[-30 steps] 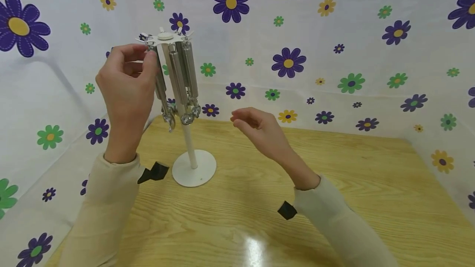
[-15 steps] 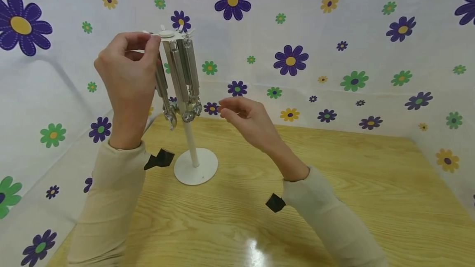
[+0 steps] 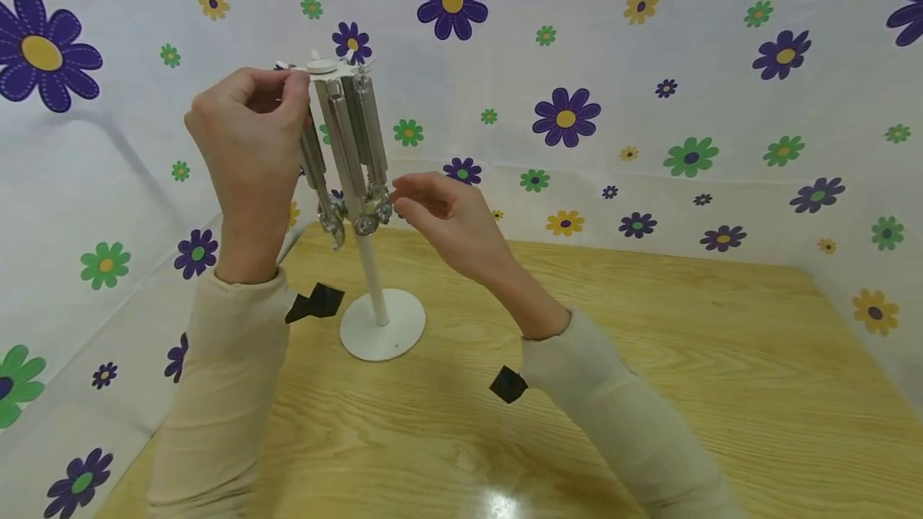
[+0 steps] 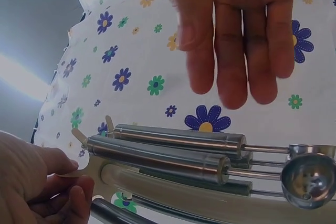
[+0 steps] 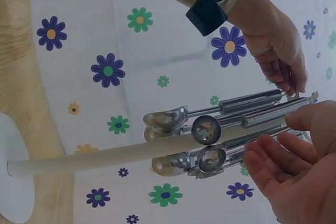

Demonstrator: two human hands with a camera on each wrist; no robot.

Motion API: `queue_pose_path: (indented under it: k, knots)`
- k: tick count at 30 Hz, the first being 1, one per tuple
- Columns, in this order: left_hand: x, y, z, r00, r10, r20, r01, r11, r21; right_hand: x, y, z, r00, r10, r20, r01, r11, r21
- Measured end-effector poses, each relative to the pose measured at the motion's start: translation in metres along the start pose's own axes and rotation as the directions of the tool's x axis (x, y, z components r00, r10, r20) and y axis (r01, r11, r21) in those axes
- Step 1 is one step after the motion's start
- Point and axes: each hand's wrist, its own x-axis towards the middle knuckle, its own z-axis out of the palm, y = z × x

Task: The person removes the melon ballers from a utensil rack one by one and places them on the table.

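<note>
A white utensil stand (image 3: 370, 271) holds several steel scoops (image 3: 349, 152) with tubular handles, hanging heads down around its top. My left hand (image 3: 248, 130) is at the top left of the stand. In the left wrist view, its thumb and finger pinch one of the white hooks (image 4: 68, 173). My right hand (image 3: 461, 223) is beside the scoop heads, fingers loosely curved and holding nothing. In the right wrist view, the round scoop bowls (image 5: 206, 130) hang close to the right fingertips (image 5: 252, 161).
The stand's round white base (image 3: 382, 335) rests on a wooden table (image 3: 649, 391). A white cloth with printed flowers (image 3: 721, 102) rises behind and at both sides. Each sleeve cuff carries a black wrist device (image 3: 509, 384).
My right hand has moved left and up toward the hanging scoops. The left hand has risen slightly, and its fingertips have closed at the stand's top.
</note>
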Motion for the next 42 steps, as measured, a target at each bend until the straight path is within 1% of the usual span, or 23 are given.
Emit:
queue_pose_path:
  k: [6,11,15,17,23,27,32,36,42]
  knots:
    - [0.003,-0.003,-0.004,0.999,-0.028,0.021,0.028,0.999,-0.043,0.011,-0.006,0.012,0.998,-0.060,-0.029,0.061,0.997,0.036]
    - [0.002,-0.001,-0.005,0.997,-0.059,0.042,0.061,0.997,-0.045,0.018,-0.010,0.019,0.996,-0.083,-0.030,0.085,0.994,0.070]
    - [0.001,0.002,-0.006,0.996,-0.068,0.052,0.071,0.996,-0.049,0.024,-0.011,0.025,0.994,-0.101,-0.041,0.105,0.990,0.093]
    - [0.000,0.004,-0.006,0.996,-0.066,0.056,0.069,0.996,-0.048,0.026,-0.012,0.029,0.993,-0.104,-0.053,0.108,0.991,0.085]
    - [-0.003,0.006,-0.005,0.996,-0.070,0.061,0.073,0.996,-0.052,0.029,-0.020,0.042,0.992,-0.095,-0.087,0.095,0.995,0.005]
    - [-0.005,0.007,-0.006,0.996,-0.068,0.058,0.072,0.996,-0.060,0.032,-0.024,0.048,0.993,-0.076,-0.094,0.076,0.997,-0.004]
    - [-0.008,0.008,-0.005,0.997,-0.050,0.058,0.054,0.997,-0.057,0.033,-0.028,0.045,0.997,-0.066,-0.045,0.064,0.997,-0.036]
    - [-0.009,0.009,-0.004,0.998,-0.037,0.054,0.039,0.998,-0.045,0.032,-0.033,0.034,0.998,-0.059,0.021,0.060,0.995,-0.075]
    - [-0.008,0.010,-0.004,0.998,-0.047,0.045,0.049,0.998,-0.041,0.036,-0.039,0.021,0.994,-0.013,0.111,0.023,0.996,-0.091]
